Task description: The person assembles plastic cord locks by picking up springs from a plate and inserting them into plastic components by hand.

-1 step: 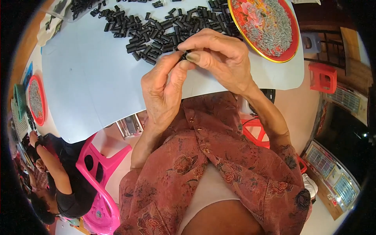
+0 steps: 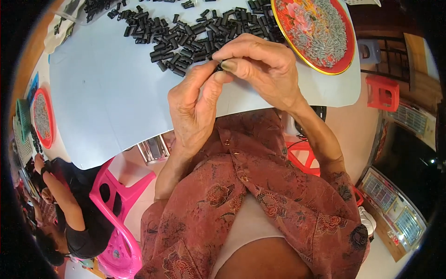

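Note:
My left hand (image 2: 193, 104) and my right hand (image 2: 267, 69) meet above the near edge of the white table (image 2: 107, 93). Thumbs and forefingers of both pinch one small black plastic part (image 2: 219, 68), mostly hidden by the fingertips. Just beyond the hands spreads a loose pile of short black tubular plastic parts (image 2: 186, 39). To the right of my right hand lies a round red plate (image 2: 343, 61) with a gold rim and a flower pattern. Heaped on it are many tiny silvery metal pieces (image 2: 327, 44), too small to make out singly.
On the left, a person (image 2: 69, 204) in black works at another table, near a red tray (image 2: 52, 125) of small grey pieces and a green basket (image 2: 22, 118). A pink chair (image 2: 123, 232) stands beside them. Red stools (image 2: 383, 93) stand right of and under the table.

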A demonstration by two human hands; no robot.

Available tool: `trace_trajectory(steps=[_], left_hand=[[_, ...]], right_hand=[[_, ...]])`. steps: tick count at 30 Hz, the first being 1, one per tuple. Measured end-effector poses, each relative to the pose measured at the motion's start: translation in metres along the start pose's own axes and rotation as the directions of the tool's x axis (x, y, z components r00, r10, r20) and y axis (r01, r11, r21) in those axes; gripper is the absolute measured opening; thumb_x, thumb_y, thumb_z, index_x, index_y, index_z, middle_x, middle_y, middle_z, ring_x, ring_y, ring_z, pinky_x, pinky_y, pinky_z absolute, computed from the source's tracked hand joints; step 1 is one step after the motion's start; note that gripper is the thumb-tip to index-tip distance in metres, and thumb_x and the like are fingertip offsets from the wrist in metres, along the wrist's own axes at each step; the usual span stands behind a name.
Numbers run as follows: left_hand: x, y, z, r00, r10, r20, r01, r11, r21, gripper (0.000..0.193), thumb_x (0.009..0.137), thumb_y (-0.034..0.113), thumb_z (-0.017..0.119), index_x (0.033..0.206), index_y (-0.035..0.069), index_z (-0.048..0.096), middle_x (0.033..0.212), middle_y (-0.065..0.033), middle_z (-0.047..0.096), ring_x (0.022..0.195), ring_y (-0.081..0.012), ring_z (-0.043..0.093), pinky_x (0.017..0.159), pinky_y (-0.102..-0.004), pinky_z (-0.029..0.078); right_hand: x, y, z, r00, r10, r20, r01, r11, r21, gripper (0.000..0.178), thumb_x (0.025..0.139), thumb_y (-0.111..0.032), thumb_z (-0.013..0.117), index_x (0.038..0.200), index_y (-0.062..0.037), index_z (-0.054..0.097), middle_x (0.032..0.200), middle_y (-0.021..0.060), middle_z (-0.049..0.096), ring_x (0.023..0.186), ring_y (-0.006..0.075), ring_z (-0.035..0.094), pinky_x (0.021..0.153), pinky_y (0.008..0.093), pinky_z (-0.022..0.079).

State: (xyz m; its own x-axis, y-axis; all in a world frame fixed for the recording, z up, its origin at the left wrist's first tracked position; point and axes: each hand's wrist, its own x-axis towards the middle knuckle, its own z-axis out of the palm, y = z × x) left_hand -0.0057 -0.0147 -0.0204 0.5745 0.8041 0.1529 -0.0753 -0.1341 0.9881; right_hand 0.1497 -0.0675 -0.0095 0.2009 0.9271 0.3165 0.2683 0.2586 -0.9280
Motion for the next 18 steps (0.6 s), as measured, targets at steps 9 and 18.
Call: trace_trajectory(steps=[9, 18], left_hand=[[0.003, 0.007, -0.005, 0.993, -0.099, 0.067, 0.097, 0.995, 0.03, 0.02, 0.093, 0.013, 0.056, 0.1, -0.005, 0.062, 0.077, -0.0063, 0.065, 0.069, -0.0094, 0.053, 0.062, -0.023, 0.043], [-0.001, 0.008, -0.003, 0.988, -0.152, -0.033, 0.147, 0.98, -0.138, 0.027, 0.094, 0.016, 0.055, 0.106, -0.007, 0.061, 0.086, -0.0075, 0.067, 0.076, -0.0106, 0.057, 0.069, -0.0233, 0.046]], right_hand=[[0.004, 0.0, 0.0, 0.993, -0.117, 0.022, 0.119, 0.989, -0.093, 0.014, 0.081, 0.0, 0.067, 0.095, 0.0023, 0.068, 0.085, 0.0097, 0.064, 0.072, 0.0137, 0.059, 0.062, 0.0229, 0.048], [0.004, -0.011, 0.003, 0.985, -0.159, 0.06, 0.17, 0.932, -0.319, 0.045, 0.066, -0.001, 0.075, 0.109, -0.0058, 0.063, 0.092, 0.007, 0.061, 0.079, 0.0169, 0.06, 0.067, 0.0277, 0.051]])
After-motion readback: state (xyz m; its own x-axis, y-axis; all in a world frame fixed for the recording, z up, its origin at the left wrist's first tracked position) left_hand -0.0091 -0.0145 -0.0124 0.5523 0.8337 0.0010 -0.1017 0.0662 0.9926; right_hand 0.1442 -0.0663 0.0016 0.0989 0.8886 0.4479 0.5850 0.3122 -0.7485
